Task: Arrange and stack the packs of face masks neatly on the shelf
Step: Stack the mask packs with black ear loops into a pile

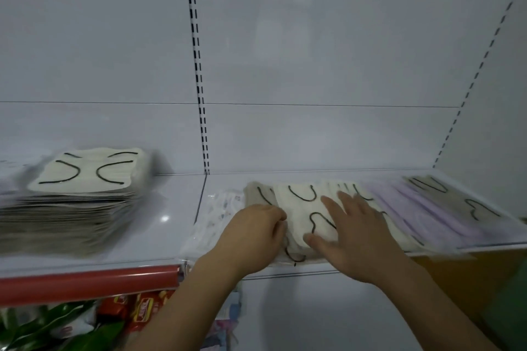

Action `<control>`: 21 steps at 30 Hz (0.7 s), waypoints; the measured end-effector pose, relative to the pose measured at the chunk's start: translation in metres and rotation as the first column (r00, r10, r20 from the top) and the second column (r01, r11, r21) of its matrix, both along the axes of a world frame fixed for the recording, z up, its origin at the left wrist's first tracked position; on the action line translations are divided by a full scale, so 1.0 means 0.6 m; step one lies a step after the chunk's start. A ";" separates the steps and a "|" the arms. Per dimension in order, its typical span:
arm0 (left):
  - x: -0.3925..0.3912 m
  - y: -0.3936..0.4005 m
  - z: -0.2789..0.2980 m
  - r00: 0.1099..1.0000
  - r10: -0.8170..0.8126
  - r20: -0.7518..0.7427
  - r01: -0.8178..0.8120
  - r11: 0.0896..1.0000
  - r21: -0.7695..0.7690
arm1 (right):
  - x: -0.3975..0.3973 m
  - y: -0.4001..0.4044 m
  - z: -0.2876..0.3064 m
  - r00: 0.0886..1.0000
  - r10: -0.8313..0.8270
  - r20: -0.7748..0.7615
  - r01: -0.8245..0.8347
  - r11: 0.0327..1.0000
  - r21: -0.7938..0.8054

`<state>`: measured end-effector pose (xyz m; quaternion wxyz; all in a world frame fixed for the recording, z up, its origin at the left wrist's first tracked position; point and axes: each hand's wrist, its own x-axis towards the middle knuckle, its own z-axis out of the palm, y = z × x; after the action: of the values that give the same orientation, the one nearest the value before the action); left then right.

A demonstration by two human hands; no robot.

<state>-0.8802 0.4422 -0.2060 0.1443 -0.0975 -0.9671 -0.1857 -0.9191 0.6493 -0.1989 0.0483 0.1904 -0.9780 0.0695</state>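
1. a cream mask pack [302, 208] with black ear loops lies on the white shelf [176, 208], in a row of overlapping packs, under the fingers of both hands.
2. the right hand [353, 232] lies flat on this pack, its fingers [332, 204] straight and spread apart, thumb pointing left along the near edge.
3. the left hand [253, 236] sits just left of the right thumb, its fingers curled down onto the pack's left edge; whether they pinch it i cannot tell.
4. right of the right fingers, lilac mask packs [405, 208] overlap, then a grey pack [456, 199].
5. left of the left fingers lies a white printed pack [214, 216].
6. well left of both hands stands a tall stack of cream packs [74, 202], blurred.
7. below the shelf edge sit red snack packets [137, 310].
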 end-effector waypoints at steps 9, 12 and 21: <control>-0.011 0.002 -0.007 0.996 0.019 0.093 -0.008 0.993 -0.115 | -0.002 0.036 -0.007 0.993 0.034 0.116 -0.056 0.979 0.198; -0.014 -0.002 -0.002 0.991 0.020 0.133 0.001 0.988 -0.155 | -0.003 0.043 0.007 0.986 0.064 0.153 -0.088 0.984 0.154; -0.031 0.035 0.014 0.982 0.181 -0.054 -0.183 0.982 -0.044 | 0.003 0.054 0.013 0.983 0.092 0.156 -0.080 0.993 -0.085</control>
<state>-0.8988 0.4634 -0.1978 0.1821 -0.0168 -0.9723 -0.1455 -0.9171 0.6815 -0.1909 -0.0258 0.2243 -0.9661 0.1250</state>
